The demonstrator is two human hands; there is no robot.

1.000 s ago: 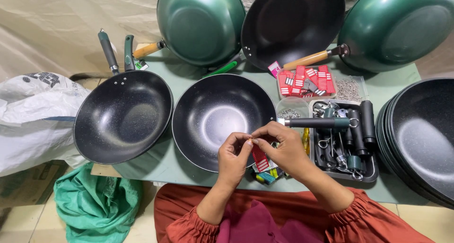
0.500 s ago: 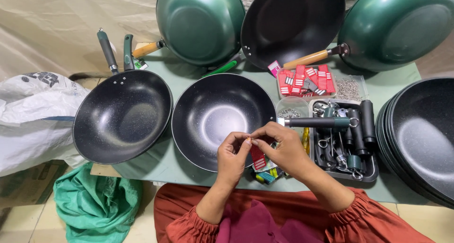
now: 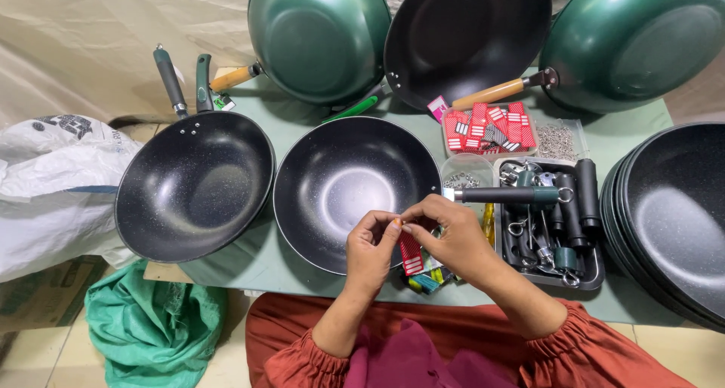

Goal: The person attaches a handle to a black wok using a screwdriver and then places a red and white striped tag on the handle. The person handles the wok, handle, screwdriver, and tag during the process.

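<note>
Fingertips of our left hand [image 3: 371,246] and right hand [image 3: 451,237] meet, pinching the top of a red tag [image 3: 411,254] w/ white marks, which hangs over the near rim of the middle black wok [image 3: 349,183] (handle fitted, pointing right). Just right sits a dark tray [image 3: 593,276] of handles & rings. Farther back: a clear box of red tags [image 3: 487,127], then three woks propped up.

Very little differs from a second ago: the left hand [image 3: 371,244] and right hand [image 3: 451,233] sit a touch lower over the black pan [image 3: 355,184], fingertips pinching the red tag [image 3: 411,254] closer together.
</note>
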